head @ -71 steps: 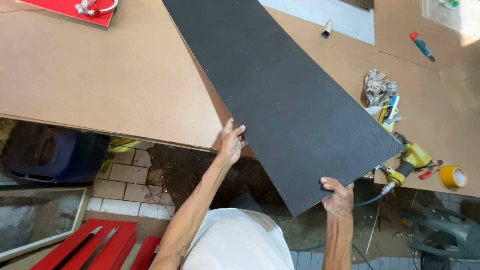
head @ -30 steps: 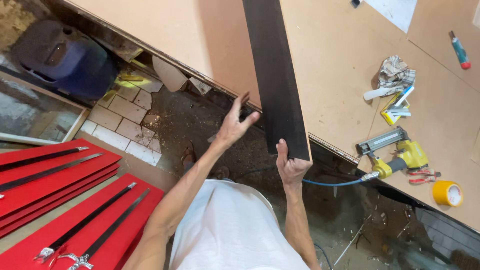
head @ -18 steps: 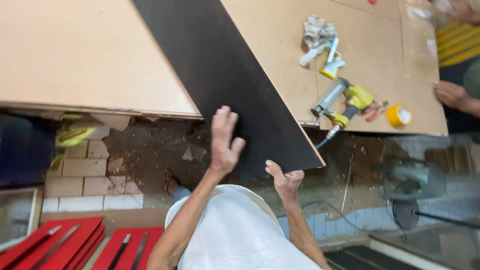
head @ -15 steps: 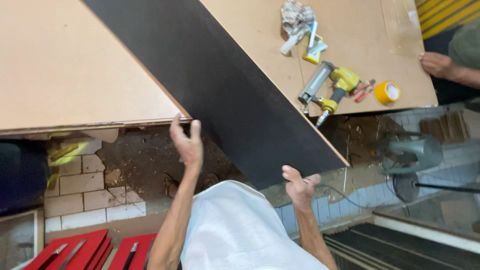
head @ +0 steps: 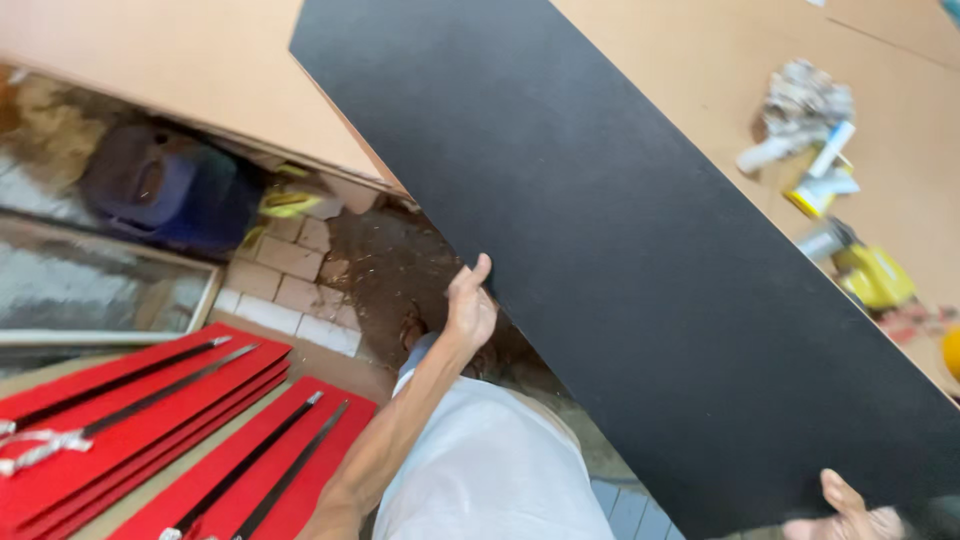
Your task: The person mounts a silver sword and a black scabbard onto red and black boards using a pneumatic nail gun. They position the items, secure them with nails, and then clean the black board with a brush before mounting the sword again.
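Note:
A large flat black board (head: 620, 230) stretches from the top middle down to the bottom right, lying over the brown worktable (head: 200, 70). My left hand (head: 468, 305) grips its near long edge with the fingers curled under it. At the bottom right, my right hand (head: 850, 510) holds the board's near corner, thumb up against the edge. Most of that hand is cut off by the frame.
On the table to the right lie crumpled paper (head: 800, 100), a white tube (head: 830, 150), a yellow power tool (head: 870, 275) and a yellow tape roll (head: 950, 352). Below the table: a blue bag (head: 165, 190), brick floor (head: 290, 260), a glass panel (head: 90, 290), red boards (head: 130, 400).
The black board has been turned from edge-on to flat and now fills much more of the view. Both hands shifted along its near edge; the view swung left.

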`<state>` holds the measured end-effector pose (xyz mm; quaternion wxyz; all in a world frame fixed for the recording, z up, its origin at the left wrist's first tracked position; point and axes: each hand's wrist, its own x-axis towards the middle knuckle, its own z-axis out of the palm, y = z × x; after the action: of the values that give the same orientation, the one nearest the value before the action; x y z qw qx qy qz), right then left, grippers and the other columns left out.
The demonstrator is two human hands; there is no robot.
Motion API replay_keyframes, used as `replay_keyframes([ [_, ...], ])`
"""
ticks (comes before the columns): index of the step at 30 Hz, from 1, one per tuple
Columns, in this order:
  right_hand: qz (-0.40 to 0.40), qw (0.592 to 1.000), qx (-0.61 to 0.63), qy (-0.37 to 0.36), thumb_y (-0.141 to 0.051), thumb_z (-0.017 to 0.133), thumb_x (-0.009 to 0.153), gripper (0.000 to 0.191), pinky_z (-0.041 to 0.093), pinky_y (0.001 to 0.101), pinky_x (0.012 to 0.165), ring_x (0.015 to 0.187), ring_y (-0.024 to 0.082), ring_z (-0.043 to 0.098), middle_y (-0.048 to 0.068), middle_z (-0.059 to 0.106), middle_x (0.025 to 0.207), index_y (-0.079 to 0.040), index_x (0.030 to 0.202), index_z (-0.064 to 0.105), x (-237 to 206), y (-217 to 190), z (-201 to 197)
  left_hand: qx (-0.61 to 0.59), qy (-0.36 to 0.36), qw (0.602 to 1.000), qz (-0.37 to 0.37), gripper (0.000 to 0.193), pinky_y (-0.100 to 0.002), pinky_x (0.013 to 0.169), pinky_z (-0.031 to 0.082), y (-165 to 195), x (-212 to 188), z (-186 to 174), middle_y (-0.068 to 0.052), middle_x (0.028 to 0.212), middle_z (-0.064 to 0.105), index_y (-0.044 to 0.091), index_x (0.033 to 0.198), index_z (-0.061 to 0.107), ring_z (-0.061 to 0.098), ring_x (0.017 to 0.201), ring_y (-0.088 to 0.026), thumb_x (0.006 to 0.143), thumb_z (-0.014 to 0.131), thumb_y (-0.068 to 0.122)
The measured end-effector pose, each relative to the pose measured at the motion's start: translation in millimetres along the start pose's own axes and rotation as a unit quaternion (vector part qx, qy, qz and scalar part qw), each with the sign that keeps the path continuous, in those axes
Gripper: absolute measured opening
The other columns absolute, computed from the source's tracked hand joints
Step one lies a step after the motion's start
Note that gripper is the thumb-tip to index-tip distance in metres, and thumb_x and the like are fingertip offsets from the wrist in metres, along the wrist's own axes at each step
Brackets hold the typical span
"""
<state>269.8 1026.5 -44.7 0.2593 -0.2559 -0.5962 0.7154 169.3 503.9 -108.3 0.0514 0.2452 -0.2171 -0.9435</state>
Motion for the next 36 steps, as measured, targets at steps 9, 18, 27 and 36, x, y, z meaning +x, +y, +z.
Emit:
replay_keyframes([
  [9, 0.142, 0.942, -0.051, -0.301, 0.013, 0.070, 0.076, 0.058, 0.052, 0.0333, 0.105, 0.118, 0.023, 0.065, 0.012, 0.067, 0.131, 0.008, 0.133, 0.062, 60, 38, 253, 0.106, 0.134, 0.981, 0.091, 0.019, -0.040, 0.073, 0.054, 72, 16, -56, -0.012, 0.088, 0.066, 0.004, 0.090, 0.058, 0.064, 0.076, -0.021, 0.100, 0.067, 0.017],
  [18, 0.086, 0.926, -0.209, -0.304, 0.006, 0.077, 0.077, 0.034, 0.056, 0.0284, 0.072, 0.078, 0.015, 0.067, 0.009, 0.073, 0.092, 0.007, 0.110, 0.073, 98, 61, 435, 0.150, 0.110, 0.980, 0.070, 0.018, -0.053, 0.092, 0.059, 95, 92, -60, -0.019, 0.097, 0.069, -0.001, 0.089, 0.055, 0.071, 0.095, -0.033, 0.097, 0.062, 0.013],
  [27, -0.172, 0.763, -0.577, -0.237, -0.020, 0.083, 0.078, 0.051, 0.058, 0.0370, 0.083, 0.090, 0.024, 0.077, 0.014, 0.078, 0.105, -0.003, 0.124, 0.070, 90, 41, 525, 0.231, 0.103, 0.967, -0.001, 0.022, -0.052, 0.093, 0.064, 113, 125, -58, -0.031, 0.096, 0.066, -0.012, 0.097, 0.053, 0.074, 0.092, -0.039, 0.100, 0.059, 0.009],
  [36, -0.258, 0.737, -0.455, -0.428, -0.035, 0.083, 0.089, 0.054, 0.060, 0.0380, 0.082, 0.097, 0.026, 0.077, 0.016, 0.076, 0.113, 0.000, 0.126, 0.065, 106, 84, 749, 0.266, 0.129, 0.954, -0.042, 0.029, -0.042, 0.095, 0.062, 103, 133, -21, -0.026, 0.095, 0.068, -0.008, 0.094, 0.054, 0.076, 0.099, -0.034, 0.101, 0.058, 0.019],
])
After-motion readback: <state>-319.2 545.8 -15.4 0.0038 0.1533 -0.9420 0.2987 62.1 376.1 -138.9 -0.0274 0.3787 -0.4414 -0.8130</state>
